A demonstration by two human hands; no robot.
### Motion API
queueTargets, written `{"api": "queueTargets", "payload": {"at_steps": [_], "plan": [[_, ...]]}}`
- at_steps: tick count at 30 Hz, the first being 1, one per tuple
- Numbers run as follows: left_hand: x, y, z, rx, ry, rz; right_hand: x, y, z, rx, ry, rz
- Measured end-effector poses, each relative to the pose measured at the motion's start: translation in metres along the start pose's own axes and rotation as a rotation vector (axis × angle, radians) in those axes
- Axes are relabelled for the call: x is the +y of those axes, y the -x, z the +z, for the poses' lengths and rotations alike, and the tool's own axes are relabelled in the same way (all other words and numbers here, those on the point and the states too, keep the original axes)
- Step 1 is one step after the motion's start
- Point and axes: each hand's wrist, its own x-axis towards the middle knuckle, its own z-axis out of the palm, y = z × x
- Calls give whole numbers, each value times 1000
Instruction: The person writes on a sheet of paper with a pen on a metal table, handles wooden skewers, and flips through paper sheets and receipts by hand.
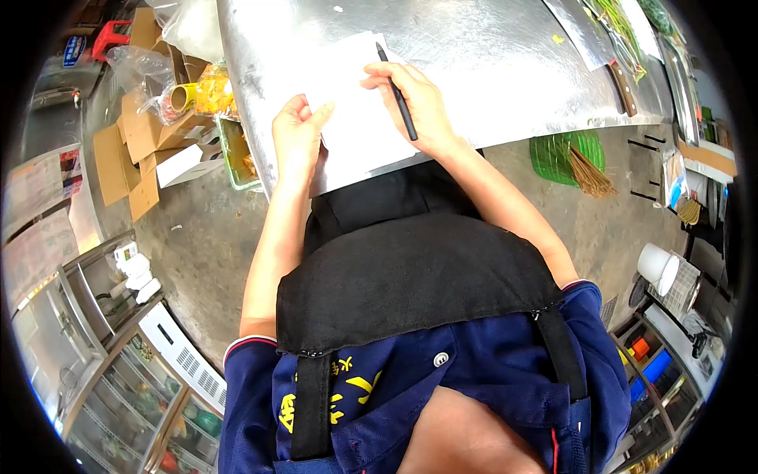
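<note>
Because glare whitens the paper [357, 118] on the metal table [489, 47], upper centre of the frame, no marks can be made out, so how much is done or left cannot be told. The right hand [421, 103] grips a black pen [405, 114]; the left hand [298, 136] has bent fingers at the paper's left edge, their hold unclear.

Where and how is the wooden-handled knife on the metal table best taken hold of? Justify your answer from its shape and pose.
Grip the brown wooden handle of the knife, probably coming from the person's side of the table. The handle lies toward the near edge and the broad blade points away, so this side should keep the hand off the metal.
</note>
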Motion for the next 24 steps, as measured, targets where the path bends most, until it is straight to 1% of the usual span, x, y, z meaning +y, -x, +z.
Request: {"api": "queueTargets", "payload": {"at_steps": [2,5,8,11,14,17,19,20,23,24], "plan": [[-2,-1,0,0,1,4,0,0,-2,7,-54,-26],[-2,0,1,4,10,14,-3,0,-4,-47,-89,4],[2,2,3,11,21,20,-5,0,-4,-86,2,39],[2,3,2,8,6,29,-3,1,-2,-9,-89,27],[-2,3,2,10,28,37,-7,2,-11,-100,-67,35],[-1,2,1,26,5,49,-7,3,-9,-111,-57,71],[-2,3,0,25,-56,61,-6,2,-5,-72,-27,41],[-1,3,0,27,-35,58,-5,2,-6,-52,-6,25],[0,5,2,36,10,65,-3,4,-5,33,-89,46],[-1,5,3,45,13,79,-4,4,-8,9,-85,57]]}}
